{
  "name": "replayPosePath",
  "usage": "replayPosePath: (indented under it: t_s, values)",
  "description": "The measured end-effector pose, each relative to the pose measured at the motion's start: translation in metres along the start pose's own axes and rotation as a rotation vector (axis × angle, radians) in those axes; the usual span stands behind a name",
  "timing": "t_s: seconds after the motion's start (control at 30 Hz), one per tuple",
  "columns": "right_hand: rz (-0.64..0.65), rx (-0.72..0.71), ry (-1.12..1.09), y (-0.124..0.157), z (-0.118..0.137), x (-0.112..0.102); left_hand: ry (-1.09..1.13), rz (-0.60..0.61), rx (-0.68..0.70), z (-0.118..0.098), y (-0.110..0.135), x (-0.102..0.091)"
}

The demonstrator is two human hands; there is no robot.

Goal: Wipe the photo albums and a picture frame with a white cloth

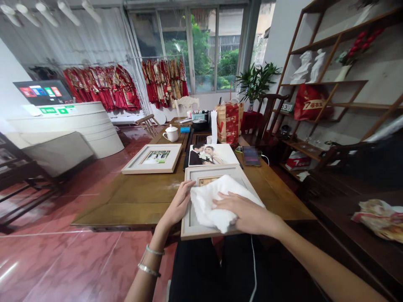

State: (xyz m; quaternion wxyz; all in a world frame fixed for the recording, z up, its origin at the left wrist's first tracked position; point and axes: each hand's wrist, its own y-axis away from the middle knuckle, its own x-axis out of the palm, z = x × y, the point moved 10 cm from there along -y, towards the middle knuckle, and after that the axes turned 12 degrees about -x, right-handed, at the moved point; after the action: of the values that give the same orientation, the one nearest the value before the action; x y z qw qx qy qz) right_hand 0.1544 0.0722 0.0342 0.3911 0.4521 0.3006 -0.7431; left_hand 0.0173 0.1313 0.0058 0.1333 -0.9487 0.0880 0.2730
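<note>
A light wooden picture frame (189, 228) lies tilted over the near edge of the table, its front edge jutting out toward me. My left hand (180, 202) holds the frame's left side, fingertips over the rim. On top of the frame, a bunched white cloth (206, 203) covers most of the face, leaving a strip of the small inner picture showing. My right hand (237, 209) presses on this cloth with its fingers and grips it. Just behind lies a wedding photo print (225, 155). Left of it rests a second picture frame (129, 167) with a small outdoor photo.
The wooden table (126, 205) also bears a white lidded cup (171, 133), a blue box (185, 130), a red-and-tan paper bag (229, 123) and a phone (252, 156) on a white cable. A wooden shelf (346, 105) stands at right, a white counter (94, 130) at left.
</note>
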Motion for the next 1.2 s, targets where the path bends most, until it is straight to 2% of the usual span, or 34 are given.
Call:
replayPosePath:
  t_s: [0.07,0.2,0.3,0.4,0.5,0.63,0.77,0.87,0.93,1.03,1.13,1.2]
  values:
    - [0.039,0.026,-0.038,0.023,-0.009,-0.007,-0.019,0.006,0.0,-0.003,0.0,0.0]
    - [0.032,0.254,0.025,0.054,-0.057,-0.03,-0.068,0.049,-0.001,-0.004,0.0,0.004]
    - [-0.073,0.391,0.155,0.046,-0.089,-0.049,-0.086,0.058,0.017,-0.005,-0.001,0.005]
    - [-0.184,0.463,0.281,0.018,-0.101,-0.058,-0.086,0.054,0.026,-0.005,-0.001,0.004]
    - [-0.197,0.44,0.308,-0.013,-0.088,-0.046,-0.079,0.046,0.003,-0.003,-0.001,0.004]
    - [-0.129,0.257,0.263,-0.034,-0.035,-0.021,-0.062,0.031,-0.016,0.001,-0.001,0.005]
    - [-0.019,0.11,0.192,-0.017,0.017,-0.011,-0.044,0.019,0.011,0.001,-0.001,0.004]
    - [0.045,0.139,0.163,0.014,0.027,-0.016,-0.053,0.032,0.046,-0.002,0.0,0.004]
    - [0.069,0.214,0.183,0.033,0.015,-0.023,-0.061,0.053,0.051,-0.003,0.0,0.005]
    - [0.042,0.341,0.277,0.051,-0.023,-0.035,-0.063,0.076,0.039,-0.003,0.001,0.006]
    - [-0.072,0.414,0.353,0.049,-0.069,-0.046,-0.065,0.083,0.034,-0.004,0.002,0.006]
    - [-0.146,0.388,0.38,0.036,-0.094,-0.051,-0.065,0.085,0.038,-0.004,0.002,0.006]
